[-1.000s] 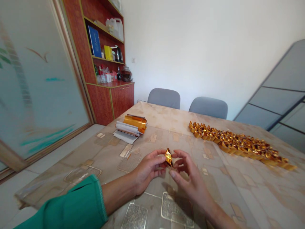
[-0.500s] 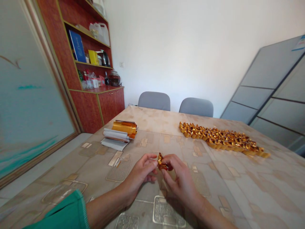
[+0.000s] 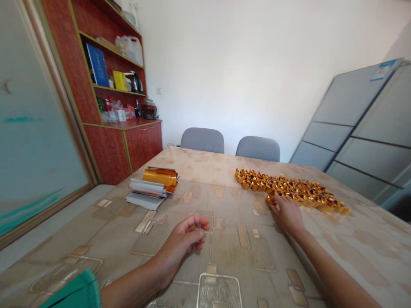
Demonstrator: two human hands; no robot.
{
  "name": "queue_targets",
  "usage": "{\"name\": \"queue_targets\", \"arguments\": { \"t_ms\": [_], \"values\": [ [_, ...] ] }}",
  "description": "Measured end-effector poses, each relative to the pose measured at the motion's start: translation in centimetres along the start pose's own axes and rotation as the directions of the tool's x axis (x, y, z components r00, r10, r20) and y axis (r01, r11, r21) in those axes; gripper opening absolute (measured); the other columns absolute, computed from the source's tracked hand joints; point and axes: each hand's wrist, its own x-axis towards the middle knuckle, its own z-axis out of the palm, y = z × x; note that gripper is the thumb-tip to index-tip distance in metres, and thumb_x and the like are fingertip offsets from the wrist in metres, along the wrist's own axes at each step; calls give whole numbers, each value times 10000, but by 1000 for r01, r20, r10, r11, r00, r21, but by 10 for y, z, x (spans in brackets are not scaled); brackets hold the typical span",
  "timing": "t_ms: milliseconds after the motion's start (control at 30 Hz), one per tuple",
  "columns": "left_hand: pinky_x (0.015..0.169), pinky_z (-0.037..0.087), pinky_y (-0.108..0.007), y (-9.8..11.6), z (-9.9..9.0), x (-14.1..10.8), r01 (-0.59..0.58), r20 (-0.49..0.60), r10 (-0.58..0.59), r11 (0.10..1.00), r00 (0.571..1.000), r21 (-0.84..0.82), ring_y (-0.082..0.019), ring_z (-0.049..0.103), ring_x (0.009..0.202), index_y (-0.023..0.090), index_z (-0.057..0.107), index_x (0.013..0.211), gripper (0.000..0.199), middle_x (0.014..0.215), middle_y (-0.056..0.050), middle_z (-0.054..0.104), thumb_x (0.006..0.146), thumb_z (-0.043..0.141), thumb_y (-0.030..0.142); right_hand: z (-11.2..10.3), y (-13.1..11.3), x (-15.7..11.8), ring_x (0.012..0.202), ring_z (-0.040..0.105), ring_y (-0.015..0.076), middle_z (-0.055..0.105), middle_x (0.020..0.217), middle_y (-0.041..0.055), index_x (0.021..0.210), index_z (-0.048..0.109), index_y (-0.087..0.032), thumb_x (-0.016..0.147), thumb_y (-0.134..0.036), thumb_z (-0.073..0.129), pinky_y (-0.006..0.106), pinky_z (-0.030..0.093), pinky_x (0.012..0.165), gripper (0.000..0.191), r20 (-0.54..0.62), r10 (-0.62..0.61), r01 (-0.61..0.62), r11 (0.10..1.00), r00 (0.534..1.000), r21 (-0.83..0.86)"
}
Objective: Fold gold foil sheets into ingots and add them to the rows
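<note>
My right hand (image 3: pixel 287 214) reaches out to the near edge of the rows of folded gold foil paper ingots (image 3: pixel 298 188) at the right. Its thumb and fingers pinch one folded gold paper ingot (image 3: pixel 270 199), partly hidden by the fingertips, at the front of the rows. My left hand (image 3: pixel 189 235) rests over the middle of the table with nothing in it, fingers loosely curled and thumb apart. Beyond it to the left lies a stack of gold paper sheets (image 3: pixel 159 176), with white-backed sheets (image 3: pixel 146 190) in front.
The table (image 3: pixel 224 214) has a patterned cloth under a clear cover. Two grey chairs (image 3: pixel 202 140) stand at its far side. A red-brown shelf cabinet (image 3: pixel 141 141) is at the left, a grey cabinet (image 3: pixel 340 107) at the right.
My right hand has carried the folded gold paper ingot from beside my left hand, forward and right to the rows. My left hand has let go of it. The view has shifted slightly.
</note>
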Motion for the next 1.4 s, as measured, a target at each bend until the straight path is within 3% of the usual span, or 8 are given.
{"name": "queue_targets", "arguments": {
  "t_ms": [333, 633, 733, 800, 867, 900, 1100, 1400],
  "values": [
    [623, 402, -237, 0, -5, 2, -32, -1, 32, 998, 999, 59, -114, 511, 648, 163, 659, 928, 211, 794, 6, 602, 721, 622, 180, 9, 9, 19, 998, 521, 306, 656, 1030, 154, 842, 725, -191, 898, -201, 567, 393, 334, 782, 168, -58, -7, -9, 963, 998, -270],
    [638, 429, -236, 9, -10, 7, -158, 21, 157, 962, 987, 221, -136, 568, 669, 162, 672, 846, 116, 822, -30, 673, 765, 613, 220, 16, -1, 11, 962, 537, 344, 645, 1041, 176, 922, 706, -173, 909, -245, 497, 435, 392, 762, 222, -185, -32, 6, 990, 982, -139],
    [712, 482, -282, 23, -29, 17, -376, 70, 395, 783, 916, 495, -185, 626, 762, 174, 683, 857, 153, 834, -45, 701, 843, 561, 265, 20, -13, 4, 938, 576, 323, 661, 1002, 150, 929, 714, -179, 911, -268, 467, 430, 436, 778, 263, -194, -88, 86, 996, 977, -22],
    [848, 491, -340, 39, -54, 28, -510, 184, 596, 442, 782, 737, -220, 645, 908, 191, 704, 915, 203, 940, -60, 723, 887, 510, 244, 23, -26, -2, 919, 608, 294, 678, 963, 126, 900, 715, -191, 898, -283, 474, 403, 469, 795, 258, -181, -142, 153, 987, 973, 51],
    [976, 455, -390, 56, -86, 40, -417, 258, 672, 84, 694, 905, -241, 619, 1091, 202, 696, 1079, 308, 1137, -85, 715, 921, 432, 190, 24, -41, -8, 898, 638, 260, 699, 935, 97, 864, 710, -212, 888, -289, 477, 369, 495, 808, 247, -159, -203, 225, 964, 966, 138],
    [1047, 413, -405, 64, -103, 46, -285, 245, 666, -51, 704, 957, -233, 578, 1198, 221, 659, 1194, 380, 1274, -79, 671, 926, 397, 154, 23, -49, -11, 884, 649, 248, 707, 923, 88, 851, 707, -219, 890, -294, 469, 359, 506, 806, 252, -148, -230, 256, 947, 962, 192],
    [1134, 168, -645, 78, -179, 65, -18, 85, 634, -111, 768, 994, -284, 494, 1340, 285, 684, 1144, 434, 1326, -59, 659, 911, 396, 59, 14, -87, -23, 824, 672, 284, 733, 873, 99, 807, 714, -220, 844, -321, 489, 426, 529, 763, 249, -44, -214, 204, 818, 976, 538],
    [1110, 236, -607, 85, -181, 63, 71, 28, 581, -147, 814, 987, -280, 682, 1054, 266, 751, 852, 226, 1021, -37, 778, 919, 542, 209, 9, -90, -28, 738, 682, 270, 736, 818, 94, 802, 707, -207, 820, -342, 494, 393, 533, 685, 252, 37, -210, 147, 788, 977, 598]
  ]
}}
